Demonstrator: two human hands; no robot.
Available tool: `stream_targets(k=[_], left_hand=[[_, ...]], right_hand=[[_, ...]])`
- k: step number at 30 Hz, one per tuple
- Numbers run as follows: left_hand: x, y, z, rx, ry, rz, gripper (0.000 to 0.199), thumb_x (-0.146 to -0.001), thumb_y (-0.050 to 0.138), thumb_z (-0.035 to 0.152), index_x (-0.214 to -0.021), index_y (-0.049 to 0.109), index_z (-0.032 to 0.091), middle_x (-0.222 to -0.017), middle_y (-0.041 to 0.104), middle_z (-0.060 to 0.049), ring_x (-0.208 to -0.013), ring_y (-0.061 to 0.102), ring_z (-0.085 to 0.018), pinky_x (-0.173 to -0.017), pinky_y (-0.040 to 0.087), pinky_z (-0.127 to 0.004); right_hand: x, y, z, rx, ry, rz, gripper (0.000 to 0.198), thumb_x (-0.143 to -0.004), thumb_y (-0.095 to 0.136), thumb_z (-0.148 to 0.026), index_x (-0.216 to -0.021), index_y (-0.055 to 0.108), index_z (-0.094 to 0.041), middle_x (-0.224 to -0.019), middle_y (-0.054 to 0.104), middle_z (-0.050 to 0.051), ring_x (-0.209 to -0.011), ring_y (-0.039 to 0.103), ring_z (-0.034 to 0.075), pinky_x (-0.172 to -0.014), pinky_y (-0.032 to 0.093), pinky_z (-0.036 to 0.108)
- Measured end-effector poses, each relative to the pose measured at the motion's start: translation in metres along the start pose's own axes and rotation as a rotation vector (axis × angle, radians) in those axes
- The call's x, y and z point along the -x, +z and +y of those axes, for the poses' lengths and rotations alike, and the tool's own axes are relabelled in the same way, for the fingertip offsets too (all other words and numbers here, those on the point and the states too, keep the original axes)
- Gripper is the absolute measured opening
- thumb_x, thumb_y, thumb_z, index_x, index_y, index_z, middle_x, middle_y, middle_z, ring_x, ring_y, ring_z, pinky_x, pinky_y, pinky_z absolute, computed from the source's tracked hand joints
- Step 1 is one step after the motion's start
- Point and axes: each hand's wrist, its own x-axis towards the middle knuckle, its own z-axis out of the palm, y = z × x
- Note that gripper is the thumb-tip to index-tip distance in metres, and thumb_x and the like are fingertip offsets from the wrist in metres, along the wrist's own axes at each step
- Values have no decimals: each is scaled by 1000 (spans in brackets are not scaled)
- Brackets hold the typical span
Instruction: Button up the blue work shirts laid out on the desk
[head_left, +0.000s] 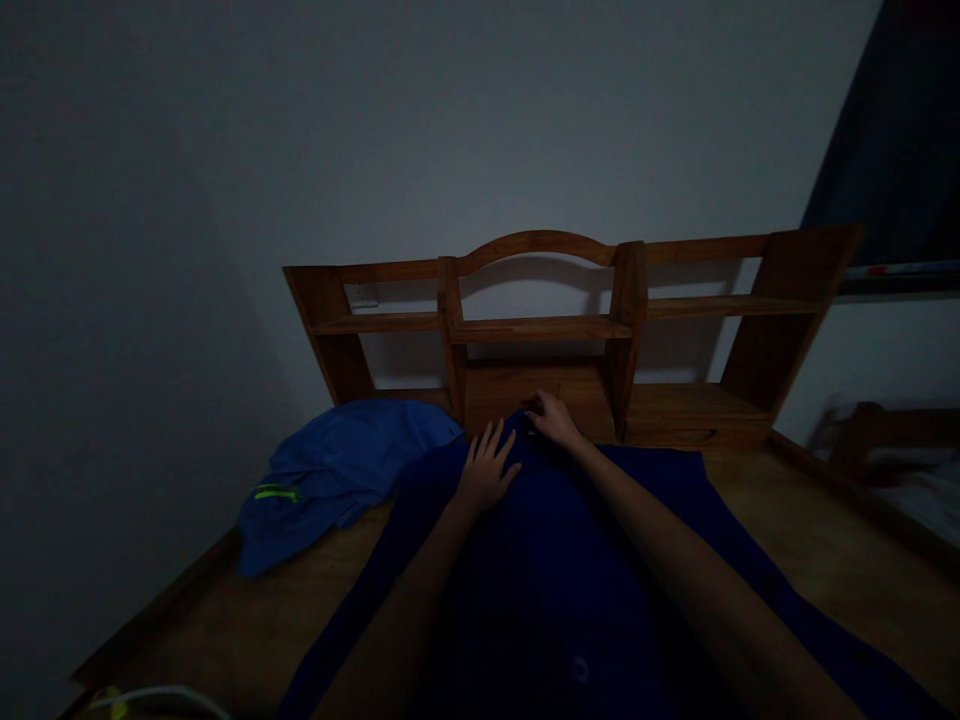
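Observation:
A dark blue garment [555,560] lies spread over the wooden desk, its far edge reaching the shelf unit. My left hand [487,468] rests on it near the far end, fingers spread and flat. Just to the right and a little farther off, my right hand [551,415] has its fingers bent and closed at the garment's top edge, which looks pinched between them. Dim light hides the exact grip. A small pale round mark shows on the cloth close to me.
A lighter blue garment [330,470] with a yellow-green stripe lies crumpled at left. Behind stands a wooden shelf unit [540,328] against the wall. Bare wood of the desk [810,530] shows at right. A white cable [165,690] curves at the near left corner. A dark curtain hangs at upper right.

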Motion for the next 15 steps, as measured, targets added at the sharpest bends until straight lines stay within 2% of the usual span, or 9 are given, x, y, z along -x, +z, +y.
stream_targets(k=[3, 6, 8, 10, 12, 15], left_hand=[[2, 7, -3, 10, -7, -38, 63, -92, 35, 46, -147, 13, 25, -155, 12, -8, -142, 12, -26, -112, 17, -49], [-1, 3, 1, 29, 9, 49, 78, -88, 43, 48, -148, 2, 18, -155, 4, -12, -141, 12, -28, -112, 20, -45], [-4, -3, 4, 27, -32, 121, 84, -84, 51, 47, -147, 7, 14, -154, 6, -16, -140, 16, -32, -110, 23, -45], [-6, -8, 7, 19, -109, 172, 72, -82, 55, 45, -140, 27, 14, -150, 19, -18, -134, 28, -34, -106, 30, -45], [-7, -10, 7, 33, -145, 176, 47, -84, 53, 41, -124, 45, 17, -135, 39, -16, -122, 42, -31, -99, 37, -43], [-7, -3, 4, 87, -77, 105, 22, -86, 52, 33, -104, 53, 21, -110, 52, -9, -106, 51, -24, -93, 42, -38]], right_hand=[[14, -6, -4, -6, -22, 38, 20, -83, 48, -17, -100, 57, -17, -106, 59, 8, -101, 54, 18, -91, 41, 28], [36, -22, -5, 6, -7, 103, 24, -87, 41, -19, -107, 55, -18, -113, 54, 9, -106, 51, 19, -95, 39, 30], [55, -36, -3, 23, 17, 135, 25, -89, 38, -22, -108, 54, -17, -112, 53, 10, -104, 51, 21, -94, 39, 32], [76, -47, 1, 38, 17, 131, 23, -90, 38, -25, -103, 55, -17, -105, 55, 10, -98, 53, 21, -91, 40, 32], [96, -53, 8, 56, -25, 75, 23, -91, 37, -27, -99, 57, -19, -101, 57, 8, -95, 54, 20, -89, 41, 31], [117, -51, 22, 103, -107, -68, 26, -91, 39, -28, -104, 59, -21, -105, 59, 7, -101, 53, 19, -94, 39, 32]])
